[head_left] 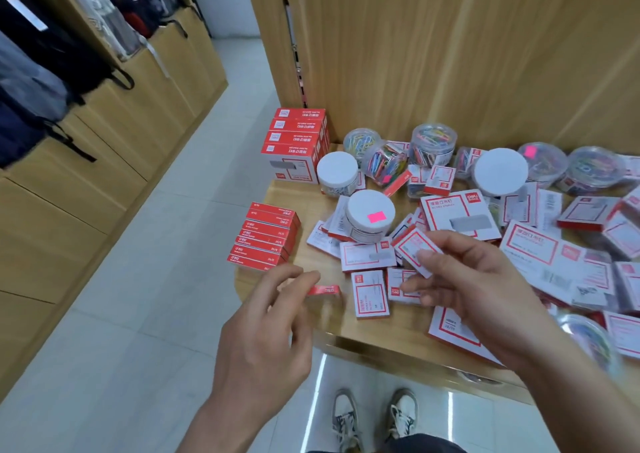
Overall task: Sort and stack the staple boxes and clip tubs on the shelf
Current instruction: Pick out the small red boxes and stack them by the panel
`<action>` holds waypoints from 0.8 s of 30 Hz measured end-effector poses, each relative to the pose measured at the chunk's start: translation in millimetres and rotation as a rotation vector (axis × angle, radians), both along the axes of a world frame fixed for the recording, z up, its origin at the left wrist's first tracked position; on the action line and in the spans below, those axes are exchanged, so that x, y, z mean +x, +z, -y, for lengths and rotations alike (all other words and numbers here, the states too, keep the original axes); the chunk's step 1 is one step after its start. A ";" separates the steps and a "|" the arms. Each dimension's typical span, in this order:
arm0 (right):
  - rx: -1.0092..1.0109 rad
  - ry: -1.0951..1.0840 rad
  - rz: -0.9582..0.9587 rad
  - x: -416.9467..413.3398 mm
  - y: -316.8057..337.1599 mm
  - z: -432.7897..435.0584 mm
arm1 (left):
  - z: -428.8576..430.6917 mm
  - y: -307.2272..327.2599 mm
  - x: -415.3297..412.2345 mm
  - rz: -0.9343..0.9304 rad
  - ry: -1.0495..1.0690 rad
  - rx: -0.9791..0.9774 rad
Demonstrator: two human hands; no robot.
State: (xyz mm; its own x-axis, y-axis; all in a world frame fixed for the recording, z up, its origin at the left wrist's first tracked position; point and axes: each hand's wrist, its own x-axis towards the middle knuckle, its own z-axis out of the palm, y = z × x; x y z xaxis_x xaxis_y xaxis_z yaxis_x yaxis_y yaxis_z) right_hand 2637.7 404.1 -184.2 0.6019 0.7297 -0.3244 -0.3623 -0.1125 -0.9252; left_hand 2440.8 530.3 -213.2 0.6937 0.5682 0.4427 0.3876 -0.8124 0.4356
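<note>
A small red staple box [323, 290] is pinched between the fingers of the left hand [266, 328] above the wooden shelf [311, 317], while a white staple box [414, 250] is gripped by the right hand [481, 290] over the scattered boxes.

Clip tub [588, 343] at right blurred, right-hand boxes [627, 276] cut by edge, box print too small to read
</note>
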 end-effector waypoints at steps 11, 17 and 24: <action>-0.097 -0.102 0.490 -14.9 -2.9 25.3 | 15.7 -1.9 62.3 -0.548 -0.112 0.266; -0.069 -0.102 0.482 -23.3 -2.2 35.2 | 3.3 -5.4 64.5 -0.473 -0.126 0.226; 0.059 -0.054 0.228 -23.5 4.1 43.2 | 4.2 38.6 61.1 0.098 -0.173 -1.069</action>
